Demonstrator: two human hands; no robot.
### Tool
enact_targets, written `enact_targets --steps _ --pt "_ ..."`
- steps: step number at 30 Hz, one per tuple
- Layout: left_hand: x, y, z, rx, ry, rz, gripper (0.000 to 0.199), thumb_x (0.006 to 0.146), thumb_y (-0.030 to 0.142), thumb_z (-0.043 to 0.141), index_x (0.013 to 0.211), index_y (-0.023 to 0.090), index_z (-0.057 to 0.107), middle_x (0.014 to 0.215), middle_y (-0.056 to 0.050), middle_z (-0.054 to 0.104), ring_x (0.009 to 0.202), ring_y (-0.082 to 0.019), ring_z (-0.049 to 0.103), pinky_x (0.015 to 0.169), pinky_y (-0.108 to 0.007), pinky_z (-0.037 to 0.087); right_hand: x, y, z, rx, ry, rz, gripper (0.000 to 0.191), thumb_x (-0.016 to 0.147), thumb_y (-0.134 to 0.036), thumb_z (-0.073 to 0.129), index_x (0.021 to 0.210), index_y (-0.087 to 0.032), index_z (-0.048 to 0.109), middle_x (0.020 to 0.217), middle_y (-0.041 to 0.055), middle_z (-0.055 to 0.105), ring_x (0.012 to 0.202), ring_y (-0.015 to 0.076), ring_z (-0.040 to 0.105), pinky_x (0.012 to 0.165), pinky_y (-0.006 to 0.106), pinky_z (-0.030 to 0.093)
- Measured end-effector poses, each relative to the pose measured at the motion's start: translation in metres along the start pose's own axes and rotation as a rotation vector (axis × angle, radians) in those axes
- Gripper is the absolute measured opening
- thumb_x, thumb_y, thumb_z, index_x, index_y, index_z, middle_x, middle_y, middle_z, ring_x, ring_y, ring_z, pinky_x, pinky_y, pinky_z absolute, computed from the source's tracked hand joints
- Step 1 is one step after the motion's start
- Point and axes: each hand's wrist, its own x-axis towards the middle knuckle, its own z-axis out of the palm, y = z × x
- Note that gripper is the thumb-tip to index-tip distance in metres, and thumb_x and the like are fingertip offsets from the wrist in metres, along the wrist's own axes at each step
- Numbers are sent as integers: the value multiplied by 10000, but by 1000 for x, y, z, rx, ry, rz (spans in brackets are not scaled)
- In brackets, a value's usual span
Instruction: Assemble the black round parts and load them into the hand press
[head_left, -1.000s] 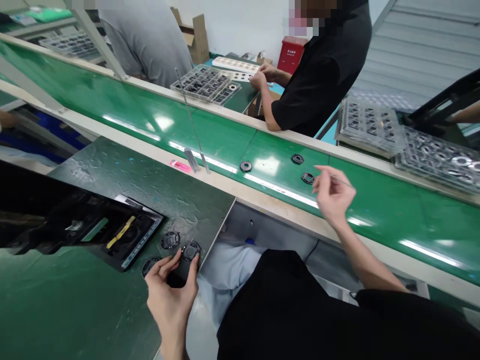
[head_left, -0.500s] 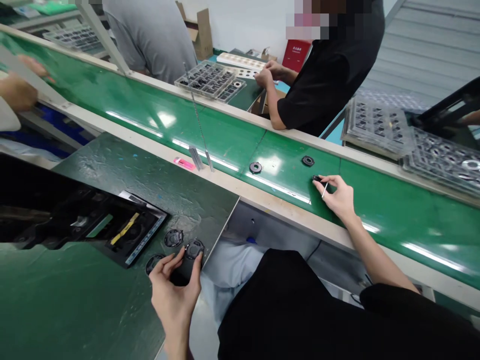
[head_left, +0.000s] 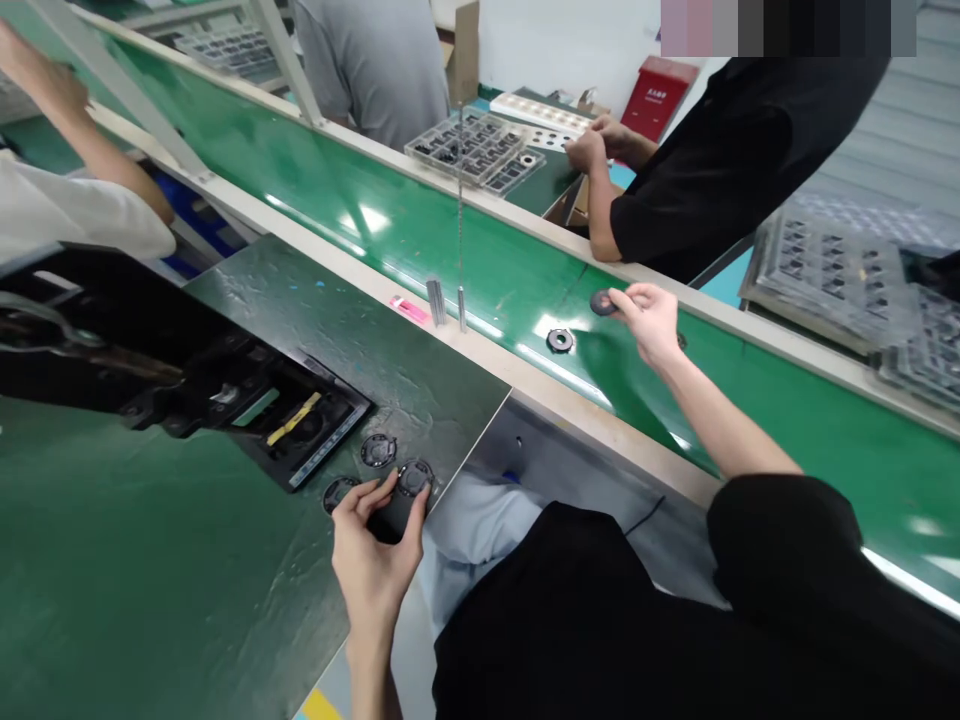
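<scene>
My left hand (head_left: 379,550) is closed around the edges of a round black part (head_left: 415,479) at the corner of the dark green table (head_left: 247,580). Two similar round parts lie beside it, one behind (head_left: 379,450) and one to the left (head_left: 341,493), partly covered by my fingers. Over the green conveyor belt, my right hand (head_left: 649,320) pinches a small dark disc (head_left: 602,302) between thumb and fingers. A black ring (head_left: 559,341) lies on the belt to the left of that hand. Another small part (head_left: 681,341) shows partly behind my right wrist.
A black fixture (head_left: 300,425) with a yellow strip stands on the table at left. Metal rods (head_left: 436,303) and a pink packet (head_left: 409,309) sit on the belt's near rail. Across the belt are clear trays (head_left: 465,145) and a person's hands (head_left: 600,145); another person's arm is at far left.
The view has shifted, moving the scene rightward and turning it slightly. My right hand has lifted a dark disc and moved left over the belt; the white stick is no longer visible. My left hand keeps its hold.
</scene>
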Motion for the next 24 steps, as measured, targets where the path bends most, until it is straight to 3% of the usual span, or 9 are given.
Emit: enact_targets --steps 4,7,10,16,18,21,24 --pt "0 2 0 -10 0 14 613 791 589 796 1193 199 548 1060 -100 786 851 -247 778 778 -380 632 55 -4 58 -102 -165 93 378 769 -415 851 744 -235 519 757 30 706 828 231 760 866 437 657" --pt "0 3 0 -18 7 27 603 802 576 793 1194 197 539 1041 -98 789 847 -244 776 787 -383 633 69 -7 75 -342 -118 10 362 793 -360 823 746 -246 483 833 67 726 926 265 750 994 506 600" --pt "-1 2 0 -22 5 36 595 810 578 787 1196 198 541 1041 -99 787 844 -245 775 782 -388 631 47 -9 60 -427 -120 -161 325 857 -442 747 812 -254 486 977 109 761 1047 291 740 1032 512 570" --pt "-2 2 0 -12 -3 35 577 825 569 779 1204 203 547 1059 -105 783 852 -249 776 792 -403 627 -35 -12 1 -464 -556 -271 478 814 -656 746 919 -269 485 1280 163 737 1257 352 686 1074 554 530" --pt "-1 2 1 -18 6 44 569 827 563 781 1197 203 543 1061 -104 783 856 -249 777 802 -403 627 -51 -13 -8 -497 -626 -272 482 814 -668 736 916 -271 482 1334 176 713 1266 359 680 1082 571 525" --pt "-1 2 2 -28 7 61 557 830 551 785 1190 201 542 1070 -108 781 854 -242 775 800 -391 627 -64 -14 -12 -506 -581 -291 415 837 -620 704 907 -269 495 1300 181 728 1195 345 717 1029 557 567" --pt "-2 3 4 -34 8 70 539 842 523 785 1197 201 538 1062 -103 780 858 -237 773 796 -379 626 -78 -18 -10 -492 -431 -302 320 849 -526 692 887 -263 514 1189 156 771 974 300 777 894 506 631"
